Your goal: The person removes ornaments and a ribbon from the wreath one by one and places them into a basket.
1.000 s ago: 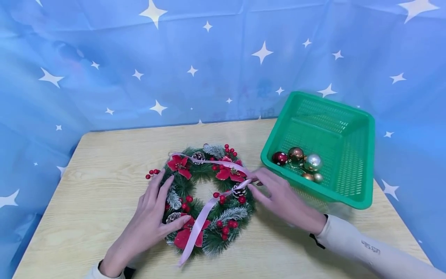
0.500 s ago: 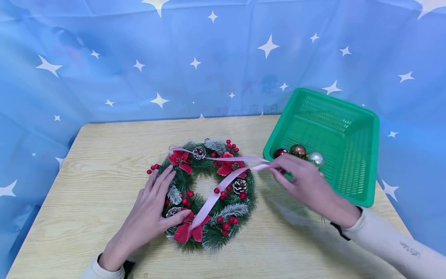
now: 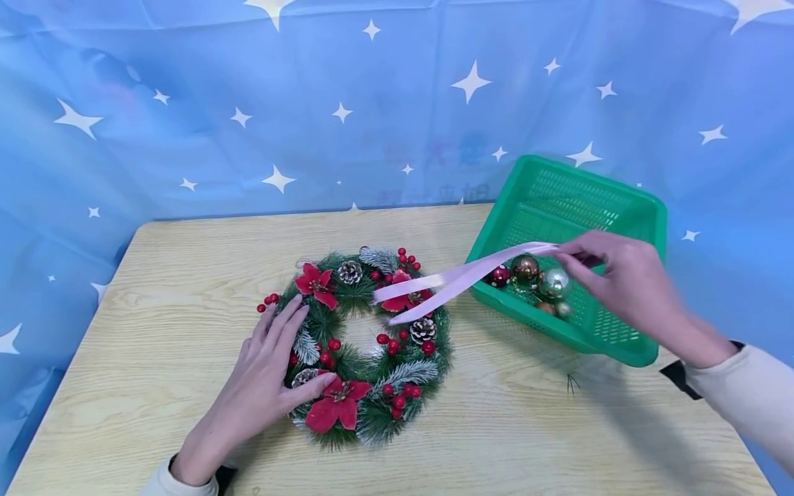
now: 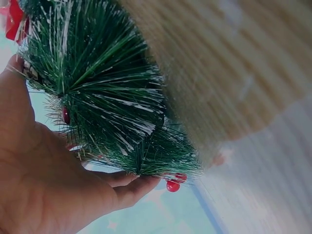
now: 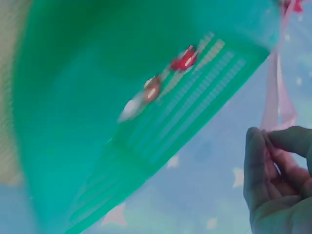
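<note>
A Christmas wreath [image 3: 406, 375] of green pine with red poinsettias, berries and frosted pinecones lies flat on the table. My left hand [image 3: 263, 375] rests on its left side, fingers and thumb spread along the outer edge; the left wrist view shows the fingers touching the pine needles [image 4: 97, 87]. Between thumb and fingertips my right hand [image 3: 633, 286] pinches a pale pink ribbon [image 3: 496, 259], raised above the green basket. Its two tails trail left over the wreath's right side. The right wrist view shows the pinched ribbon [image 5: 275, 97] folded at the fingertips.
The green plastic basket [image 3: 626, 262] stands at the table's back right. Several baubles, including a silver bauble [image 3: 554, 282] and a red one [image 3: 499, 276], lie in its near left corner. A small pine sprig [image 3: 571, 383] lies on the wooden table [image 3: 186, 289]. A starry blue cloth hangs behind.
My right hand has moved right from the wreath to over the basket, drawing the ribbon off the wreath's face. The left hand has stayed on the wreath.
</note>
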The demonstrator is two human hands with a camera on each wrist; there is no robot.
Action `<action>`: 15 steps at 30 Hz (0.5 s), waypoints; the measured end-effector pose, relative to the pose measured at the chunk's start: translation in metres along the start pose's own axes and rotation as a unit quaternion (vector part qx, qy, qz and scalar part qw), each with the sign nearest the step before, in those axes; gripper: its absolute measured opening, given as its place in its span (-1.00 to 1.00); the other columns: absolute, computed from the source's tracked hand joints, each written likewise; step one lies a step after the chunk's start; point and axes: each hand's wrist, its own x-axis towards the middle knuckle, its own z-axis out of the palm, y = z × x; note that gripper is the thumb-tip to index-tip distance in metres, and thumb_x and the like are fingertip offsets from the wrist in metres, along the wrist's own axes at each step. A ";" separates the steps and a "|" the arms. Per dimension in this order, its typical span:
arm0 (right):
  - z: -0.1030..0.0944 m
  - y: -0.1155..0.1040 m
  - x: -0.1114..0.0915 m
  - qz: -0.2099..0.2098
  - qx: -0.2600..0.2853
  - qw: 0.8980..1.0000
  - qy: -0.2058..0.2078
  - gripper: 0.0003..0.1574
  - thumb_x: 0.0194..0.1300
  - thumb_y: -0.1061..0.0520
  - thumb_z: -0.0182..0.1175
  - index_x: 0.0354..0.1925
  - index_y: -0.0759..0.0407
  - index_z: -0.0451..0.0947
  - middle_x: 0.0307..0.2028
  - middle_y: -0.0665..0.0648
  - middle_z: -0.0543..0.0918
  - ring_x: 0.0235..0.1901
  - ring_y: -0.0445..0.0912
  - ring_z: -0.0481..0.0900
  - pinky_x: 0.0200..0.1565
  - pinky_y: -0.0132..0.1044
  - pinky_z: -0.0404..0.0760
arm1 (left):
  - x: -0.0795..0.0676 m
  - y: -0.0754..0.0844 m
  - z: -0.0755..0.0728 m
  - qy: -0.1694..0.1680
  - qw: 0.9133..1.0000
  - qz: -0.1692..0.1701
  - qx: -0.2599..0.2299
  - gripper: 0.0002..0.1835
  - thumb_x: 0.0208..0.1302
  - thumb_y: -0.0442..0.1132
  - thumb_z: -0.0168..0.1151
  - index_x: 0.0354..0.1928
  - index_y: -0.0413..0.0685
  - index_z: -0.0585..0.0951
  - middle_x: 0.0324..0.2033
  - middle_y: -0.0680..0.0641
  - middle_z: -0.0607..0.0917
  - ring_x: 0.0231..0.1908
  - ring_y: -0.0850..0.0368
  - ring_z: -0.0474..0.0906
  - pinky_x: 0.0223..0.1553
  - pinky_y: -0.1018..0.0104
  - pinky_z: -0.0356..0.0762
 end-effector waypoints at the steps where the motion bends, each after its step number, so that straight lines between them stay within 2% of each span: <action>1: -0.004 0.006 -0.001 0.015 -0.008 1.000 -0.001 -0.81 0.30 0.40 0.52 -0.15 0.20 0.85 -0.37 0.03 0.77 -0.63 -0.26 0.34 -0.58 -0.48 0.23 | 0.000 0.000 0.000 0.001 1.000 0.002 0.000 0.17 0.35 0.38 0.44 0.77 0.06 0.09 0.73 -0.06 0.05 0.66 -0.41 -0.15 0.32 -0.71 0.04; 7: -0.019 0.050 -0.013 0.109 -0.053 0.992 -0.037 -0.91 0.43 0.34 0.43 -0.12 0.29 0.84 -0.35 0.13 0.74 -0.70 -0.20 0.25 -0.62 -0.36 0.18 | -0.001 0.000 0.000 0.007 1.000 0.006 -0.002 0.16 0.34 0.34 0.47 0.77 0.05 0.10 0.74 -0.04 0.04 0.66 -0.39 -0.15 0.32 -0.72 0.03; 10: -0.021 0.073 -0.023 0.145 -0.066 0.985 -0.059 -0.86 0.52 0.29 0.35 -0.09 0.36 0.82 -0.40 0.14 0.70 -0.70 -0.15 0.28 -0.58 -0.30 0.21 | -0.001 0.000 0.000 0.007 1.000 0.004 -0.002 0.17 0.34 0.35 0.47 0.77 0.07 0.09 0.74 -0.03 0.04 0.66 -0.39 -0.14 0.30 -0.73 0.04; 15: -0.020 0.095 -0.033 0.166 -0.088 0.978 -0.092 -0.81 0.54 0.32 0.29 -0.08 0.46 0.78 -0.36 0.25 0.73 -0.64 -0.10 0.35 -0.56 -0.25 0.27 | 0.000 0.000 0.000 0.003 1.000 0.000 -0.005 0.18 0.33 0.36 0.48 0.77 0.08 0.09 0.74 0.00 0.01 0.66 -0.40 -0.16 0.30 -0.73 0.03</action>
